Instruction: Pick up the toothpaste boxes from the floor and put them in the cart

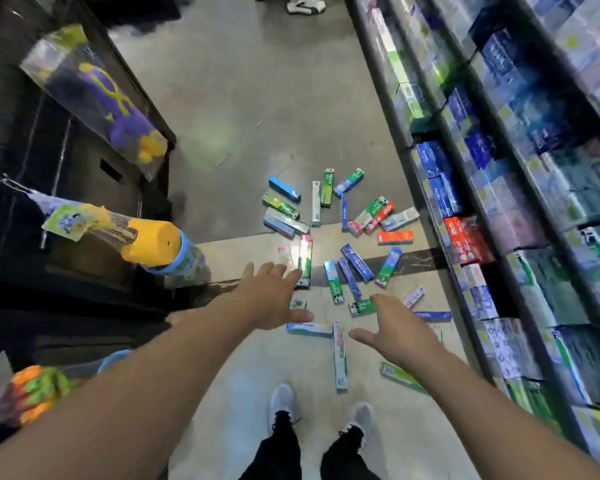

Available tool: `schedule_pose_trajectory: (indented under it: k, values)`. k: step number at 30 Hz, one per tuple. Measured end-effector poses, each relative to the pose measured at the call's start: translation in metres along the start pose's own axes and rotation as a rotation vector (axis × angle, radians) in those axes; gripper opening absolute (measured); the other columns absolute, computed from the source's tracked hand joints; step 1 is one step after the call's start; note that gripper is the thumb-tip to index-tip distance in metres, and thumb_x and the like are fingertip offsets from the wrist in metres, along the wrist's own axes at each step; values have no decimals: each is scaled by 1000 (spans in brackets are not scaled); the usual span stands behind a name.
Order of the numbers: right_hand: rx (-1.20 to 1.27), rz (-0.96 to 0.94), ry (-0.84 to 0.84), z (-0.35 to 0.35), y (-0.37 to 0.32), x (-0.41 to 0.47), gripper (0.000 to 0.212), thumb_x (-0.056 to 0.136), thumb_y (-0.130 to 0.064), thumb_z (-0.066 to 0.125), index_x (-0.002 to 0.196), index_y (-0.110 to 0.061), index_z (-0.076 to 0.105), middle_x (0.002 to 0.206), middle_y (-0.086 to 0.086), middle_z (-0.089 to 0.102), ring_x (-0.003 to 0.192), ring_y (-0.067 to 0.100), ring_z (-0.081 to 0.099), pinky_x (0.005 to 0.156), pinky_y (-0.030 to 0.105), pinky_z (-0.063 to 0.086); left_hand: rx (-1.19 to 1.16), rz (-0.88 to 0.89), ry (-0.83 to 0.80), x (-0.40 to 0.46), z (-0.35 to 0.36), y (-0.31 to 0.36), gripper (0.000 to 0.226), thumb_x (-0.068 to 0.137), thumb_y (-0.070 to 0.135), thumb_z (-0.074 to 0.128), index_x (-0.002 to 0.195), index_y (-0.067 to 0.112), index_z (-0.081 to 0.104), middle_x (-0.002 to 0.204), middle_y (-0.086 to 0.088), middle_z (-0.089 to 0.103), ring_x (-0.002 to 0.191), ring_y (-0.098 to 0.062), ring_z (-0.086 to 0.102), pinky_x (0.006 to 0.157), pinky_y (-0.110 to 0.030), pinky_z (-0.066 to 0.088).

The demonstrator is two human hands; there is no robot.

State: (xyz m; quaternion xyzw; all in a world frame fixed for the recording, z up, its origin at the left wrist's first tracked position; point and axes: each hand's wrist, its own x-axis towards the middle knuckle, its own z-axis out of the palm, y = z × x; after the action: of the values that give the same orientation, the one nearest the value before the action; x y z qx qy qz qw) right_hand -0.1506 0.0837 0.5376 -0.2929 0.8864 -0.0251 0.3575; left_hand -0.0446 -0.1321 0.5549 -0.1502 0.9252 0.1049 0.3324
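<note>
Toothpaste boxes (357, 267) scattered on floor, some hidden under left hand (271, 299), right hand (397, 329); fingers spread, empty.

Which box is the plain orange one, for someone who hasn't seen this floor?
Start at the shelves on the right. Go left to the scattered boxes. The orange box lies flat nearest the shelf's red packs, the only all-orange one there.

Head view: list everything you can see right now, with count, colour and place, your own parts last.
boxes: roughly two dozen, green, blue, red, white, scattered on floor ahead
floor: grey and beige tiles
shelves: right side, stocked with blue, green, red cartons
rack: black, left, with packaged toys
yellow toy: one, hanging left
left hand: open, reaching over boxes
right hand: open, reaching over boxes
shoes: two, grey, bottom centre
</note>
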Motion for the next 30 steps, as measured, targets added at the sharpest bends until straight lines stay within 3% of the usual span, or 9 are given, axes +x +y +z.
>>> schedule_pose_trajectory:
  k: [5,9,12,18,26,30]
  values:
    - [72,71,-82,101,45,93,70,83,-57,67,133,-13,44,132,10,53,121,27,52,91,37,47,74,49,-55,109,97,4,95,86,77,42,157,21,15,163,-10,21,149,-32,20,119,-58,14]
    - [113,133,-135,205,79,159,71,81,-53,72,134,-16,44,131,7,50,121,26,52,94,37,47,99,46,-138,198,192,0,91,86,77,43,155,21,22,160,-13,24,147,-33,22,119,-60,15]
    - [122,180,-145,281,102,201,71,80,-52,74,133,-17,43,129,7,50,120,27,53,93,35,46,136,107,-186,252,260,1,92,87,75,43,156,19,18,160,-13,23,147,-34,21,119,-59,16]
    - [244,324,-87,406,130,290,68,79,-45,78,126,-12,42,126,9,50,117,29,54,89,37,47,208,227,-115,346,359,-16,87,89,72,44,154,20,20,156,-9,31,144,-29,28,119,-52,21]
    - [264,493,-84,491,149,336,81,68,-45,86,125,-15,38,124,5,49,113,27,56,84,37,48,283,300,-32,409,421,-31,86,88,73,43,153,21,22,154,-9,33,143,-30,28,117,-51,24]
    - [213,486,-137,508,157,341,73,69,-42,84,122,-15,41,119,6,58,110,26,60,83,35,50,265,333,-1,416,435,-32,86,88,74,43,152,21,24,152,-9,35,141,-30,31,117,-49,24]
